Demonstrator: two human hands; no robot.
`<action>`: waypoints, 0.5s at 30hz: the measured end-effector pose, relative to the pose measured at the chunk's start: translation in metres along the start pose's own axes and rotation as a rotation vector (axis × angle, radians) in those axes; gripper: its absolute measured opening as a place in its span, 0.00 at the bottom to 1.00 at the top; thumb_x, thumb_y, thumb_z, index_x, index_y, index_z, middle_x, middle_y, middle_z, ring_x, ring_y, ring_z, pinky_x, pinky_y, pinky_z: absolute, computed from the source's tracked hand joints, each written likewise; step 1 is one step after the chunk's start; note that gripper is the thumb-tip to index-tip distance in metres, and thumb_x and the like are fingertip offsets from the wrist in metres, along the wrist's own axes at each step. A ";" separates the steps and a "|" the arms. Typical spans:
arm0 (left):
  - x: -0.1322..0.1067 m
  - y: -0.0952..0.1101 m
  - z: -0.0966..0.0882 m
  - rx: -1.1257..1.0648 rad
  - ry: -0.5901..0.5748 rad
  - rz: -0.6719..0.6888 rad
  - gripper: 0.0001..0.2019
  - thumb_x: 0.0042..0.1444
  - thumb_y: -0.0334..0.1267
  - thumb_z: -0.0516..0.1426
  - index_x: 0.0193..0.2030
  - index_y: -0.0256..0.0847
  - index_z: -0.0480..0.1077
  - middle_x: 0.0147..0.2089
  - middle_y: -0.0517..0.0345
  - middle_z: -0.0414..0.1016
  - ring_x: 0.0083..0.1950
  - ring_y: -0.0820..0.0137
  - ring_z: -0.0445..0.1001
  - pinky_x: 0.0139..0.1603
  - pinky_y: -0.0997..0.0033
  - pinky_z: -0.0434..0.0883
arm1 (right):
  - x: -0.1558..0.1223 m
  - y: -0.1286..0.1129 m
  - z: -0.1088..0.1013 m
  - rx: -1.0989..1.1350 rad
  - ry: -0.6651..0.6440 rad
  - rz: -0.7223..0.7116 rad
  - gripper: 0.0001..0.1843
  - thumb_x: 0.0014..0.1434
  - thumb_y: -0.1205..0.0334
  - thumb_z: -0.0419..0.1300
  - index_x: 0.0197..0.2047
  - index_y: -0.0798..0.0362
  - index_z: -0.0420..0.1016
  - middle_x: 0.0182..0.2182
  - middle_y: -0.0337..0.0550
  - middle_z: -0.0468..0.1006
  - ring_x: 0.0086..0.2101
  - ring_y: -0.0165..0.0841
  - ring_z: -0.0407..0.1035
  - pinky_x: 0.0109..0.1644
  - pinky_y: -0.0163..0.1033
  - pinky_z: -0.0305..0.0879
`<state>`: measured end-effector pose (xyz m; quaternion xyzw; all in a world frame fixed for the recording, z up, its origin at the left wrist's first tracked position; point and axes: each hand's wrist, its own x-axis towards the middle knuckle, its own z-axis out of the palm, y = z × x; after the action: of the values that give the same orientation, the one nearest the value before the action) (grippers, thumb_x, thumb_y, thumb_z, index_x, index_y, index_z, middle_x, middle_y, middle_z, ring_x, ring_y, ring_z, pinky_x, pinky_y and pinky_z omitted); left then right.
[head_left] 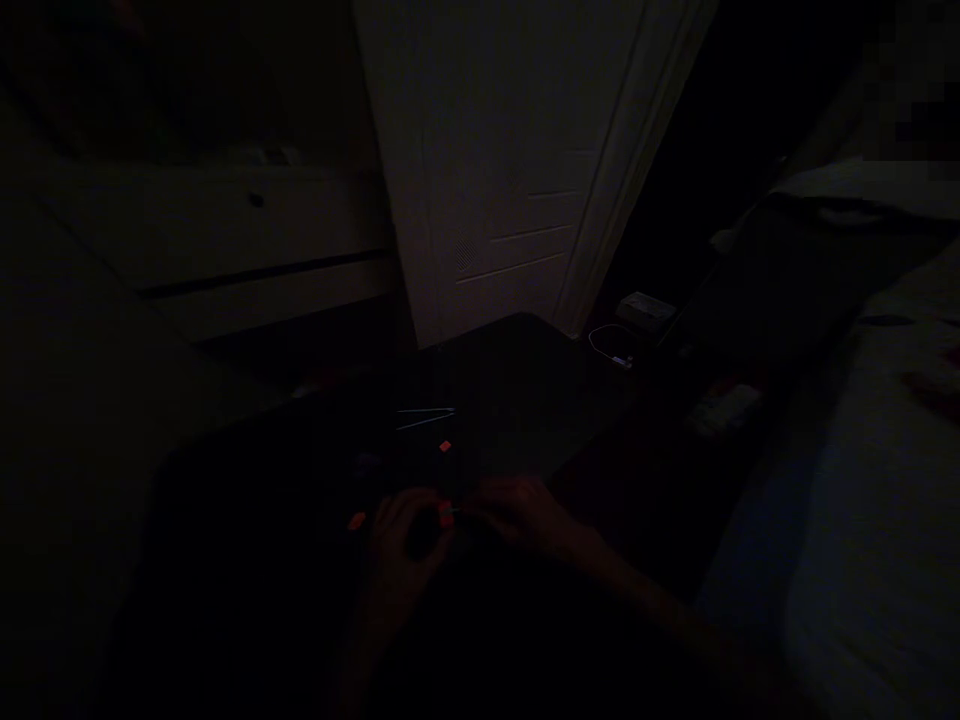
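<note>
Red block (446,516) clamped in left hand (396,540), long axis looks fore-aft — right hand (525,512) just right of it, too dark to tell its grip.

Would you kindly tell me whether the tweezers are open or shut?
Open: the tweezers show two arms spread apart at the left, meeting at the right.

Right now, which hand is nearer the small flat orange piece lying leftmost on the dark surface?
Left. The left hand is just right of the orange piece; the right hand is farther right, beyond the left hand.
</note>
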<state>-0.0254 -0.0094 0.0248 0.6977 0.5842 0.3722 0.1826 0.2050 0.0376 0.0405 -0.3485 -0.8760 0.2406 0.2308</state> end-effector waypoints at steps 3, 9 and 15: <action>0.002 0.000 0.000 -0.033 -0.031 -0.010 0.10 0.56 0.39 0.66 0.46 0.49 0.79 0.50 0.56 0.84 0.53 0.55 0.79 0.56 0.52 0.73 | 0.010 0.001 -0.008 0.063 -0.070 -0.015 0.11 0.74 0.62 0.60 0.52 0.52 0.85 0.43 0.44 0.86 0.40 0.33 0.79 0.45 0.34 0.68; 0.006 0.003 0.000 -0.078 -0.056 -0.019 0.08 0.57 0.36 0.65 0.43 0.48 0.80 0.47 0.56 0.83 0.51 0.57 0.79 0.54 0.55 0.75 | 0.022 0.002 -0.006 0.165 -0.093 0.057 0.10 0.71 0.62 0.64 0.41 0.55 0.87 0.36 0.43 0.85 0.34 0.32 0.77 0.40 0.34 0.66; 0.008 0.010 -0.002 -0.066 -0.064 -0.024 0.07 0.54 0.34 0.65 0.41 0.48 0.80 0.47 0.56 0.82 0.52 0.57 0.79 0.53 0.57 0.76 | 0.023 0.010 0.003 0.215 -0.092 0.214 0.14 0.71 0.57 0.65 0.37 0.55 0.86 0.31 0.40 0.83 0.31 0.30 0.74 0.35 0.33 0.62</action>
<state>-0.0196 -0.0048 0.0360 0.6958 0.5738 0.3665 0.2286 0.1939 0.0600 0.0378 -0.4016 -0.8127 0.3719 0.1996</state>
